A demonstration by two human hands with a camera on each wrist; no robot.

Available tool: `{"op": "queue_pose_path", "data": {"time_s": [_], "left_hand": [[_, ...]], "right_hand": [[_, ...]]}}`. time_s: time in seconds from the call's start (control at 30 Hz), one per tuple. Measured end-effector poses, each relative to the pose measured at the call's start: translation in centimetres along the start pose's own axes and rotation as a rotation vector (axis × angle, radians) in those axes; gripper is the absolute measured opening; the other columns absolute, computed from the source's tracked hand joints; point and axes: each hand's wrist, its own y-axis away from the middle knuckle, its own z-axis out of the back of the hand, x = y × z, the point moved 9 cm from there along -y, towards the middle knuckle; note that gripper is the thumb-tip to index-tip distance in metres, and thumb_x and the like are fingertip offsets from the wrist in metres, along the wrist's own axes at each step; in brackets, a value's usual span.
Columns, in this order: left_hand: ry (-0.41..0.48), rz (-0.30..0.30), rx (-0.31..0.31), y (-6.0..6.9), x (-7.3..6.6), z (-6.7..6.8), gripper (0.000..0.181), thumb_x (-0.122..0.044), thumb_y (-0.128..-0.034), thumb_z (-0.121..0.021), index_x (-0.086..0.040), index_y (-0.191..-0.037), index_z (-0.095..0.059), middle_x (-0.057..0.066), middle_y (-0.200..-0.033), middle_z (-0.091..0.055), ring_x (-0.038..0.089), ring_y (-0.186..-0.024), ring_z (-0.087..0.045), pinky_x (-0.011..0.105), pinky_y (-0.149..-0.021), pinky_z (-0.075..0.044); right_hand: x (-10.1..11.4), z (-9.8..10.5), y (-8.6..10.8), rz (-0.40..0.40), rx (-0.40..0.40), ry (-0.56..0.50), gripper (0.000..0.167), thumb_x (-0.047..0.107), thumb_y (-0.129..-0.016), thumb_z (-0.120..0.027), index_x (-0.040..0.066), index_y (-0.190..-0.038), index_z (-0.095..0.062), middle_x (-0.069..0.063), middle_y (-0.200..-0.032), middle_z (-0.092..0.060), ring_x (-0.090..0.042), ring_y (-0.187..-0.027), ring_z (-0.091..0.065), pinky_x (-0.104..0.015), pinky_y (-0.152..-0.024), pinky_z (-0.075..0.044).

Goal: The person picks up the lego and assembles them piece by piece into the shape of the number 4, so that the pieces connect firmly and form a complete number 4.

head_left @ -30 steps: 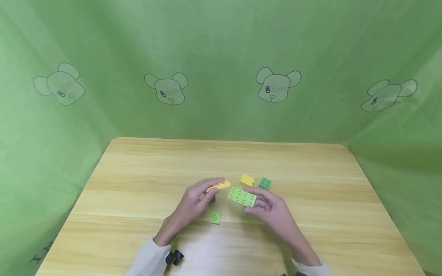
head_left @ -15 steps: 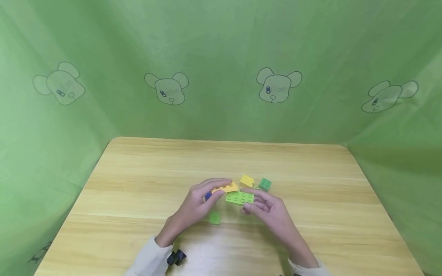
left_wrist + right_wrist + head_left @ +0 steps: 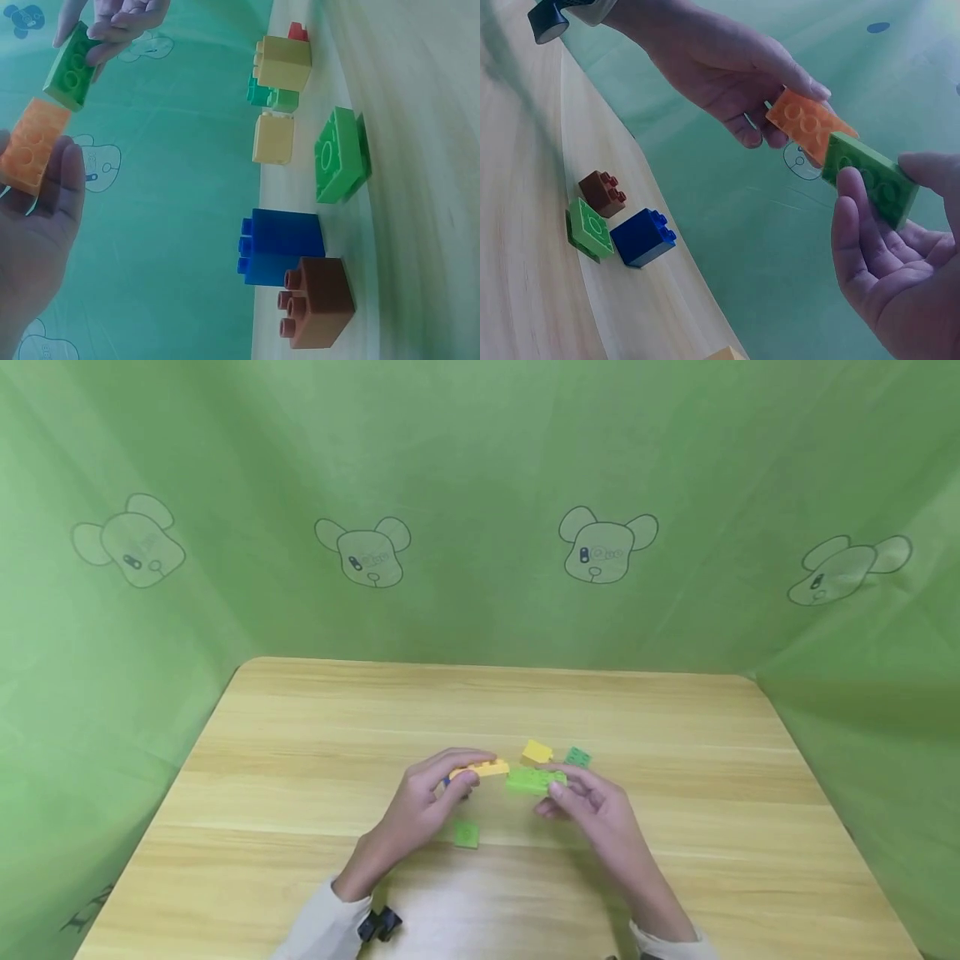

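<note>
Light-green square brick [image 3: 467, 835] lies loose nearest on the tabletop [image 3: 300, 735]. Past it, left hand [image 3: 422, 797] pinches orange brick [image 3: 491, 768] in its fingers, right hand [image 3: 600, 810] lime brick [image 3: 527, 782]; ends close, not stacked yet, contact unclear. Farther back, yellow brick [image 3: 536, 752] and dark-green brick [image 3: 577, 757] look unstacked too.

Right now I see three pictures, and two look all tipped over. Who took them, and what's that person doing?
There's no robot, just a person's two bare hands. A camera on the head took the wide picture, looking down. The tipped ones come from the wrists: the left wrist's shows the orange brick closer, the right wrist's the light green brick closer.

The left hand holds that orange brick; the right hand holds that light green brick. On the wooden table are a square green brick, a blue brick, a brown brick, a yellow brick and others.
</note>
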Motion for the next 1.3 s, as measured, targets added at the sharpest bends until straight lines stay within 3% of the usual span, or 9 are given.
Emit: {"op": "queue_pose_path", "data": {"time_s": [0.13, 0.4, 0.63, 0.97, 1.3], "left_hand": [[0.025, -0.023, 0.000, 0.1, -0.1, -0.2, 0.028, 0.007, -0.0974, -0.064, 0.003, -0.125, -0.068, 0.017, -0.118, -0.073, 0.019, -0.083, -0.072, 0.027, -0.071, -0.062], [0.001, -0.067, 0.008, 0.2, -0.7, -0.6, 0.032, 0.008, -0.0875, -0.075, 0.004, -0.119, -0.070, 0.018, -0.118, -0.073, 0.030, -0.108, -0.072, 0.036, -0.095, -0.059], [0.016, -0.114, -0.011, 0.0, -1.3, -0.6, 0.034, 0.012, -0.0777, -0.082, 0.002, -0.109, -0.072, 0.016, -0.109, -0.074, 0.029, -0.102, -0.072, 0.034, -0.089, -0.061], [0.004, -0.103, -0.010, 0.0, -1.4, -1.0, 0.036, 0.013, -0.0803, -0.079, -0.001, -0.110, -0.065, 0.019, -0.118, -0.070, 0.033, -0.108, -0.069, 0.035, -0.092, -0.060], [0.040, -0.101, -0.004, 0.1, -1.6, -1.1, 0.037, 0.016, -0.0817, -0.076, 0.001, -0.111, -0.059, 0.022, -0.120, -0.067, 0.036, -0.107, -0.069, 0.032, -0.086, -0.062]], "right_hand": [[-0.1, 0.3, 0.0, -0.028, -0.036, -0.032, 0.034, 0.016, -0.110, -0.053, -0.008, -0.133, -0.060, -0.014, -0.102, -0.073, -0.025, -0.089, -0.073, -0.036, -0.084, -0.063], [0.4, 0.0, -0.1, 0.004, -0.028, -0.048, 0.039, 0.020, -0.114, -0.042, -0.011, -0.131, -0.059, -0.021, -0.106, -0.071, -0.022, -0.088, -0.072, -0.034, -0.083, -0.062], [0.5, -0.4, 0.0, -0.009, -0.013, -0.040, 0.041, 0.023, -0.114, -0.040, -0.010, -0.128, -0.060, -0.022, -0.104, -0.072, -0.023, -0.088, -0.072, -0.035, -0.084, -0.063], [1.2, -1.1, 0.1, 0.041, 0.032, 0.042, 0.029, 0.015, -0.112, -0.046, -0.007, -0.122, -0.063, -0.018, -0.097, -0.072, -0.024, -0.084, -0.071, -0.035, -0.080, -0.063], [1.5, -1.1, 0.2, 0.087, 0.020, 0.104, 0.033, 0.017, -0.113, -0.044, -0.001, -0.133, -0.063, -0.017, -0.096, -0.073, -0.023, -0.081, -0.071, -0.034, -0.079, -0.063]]}}
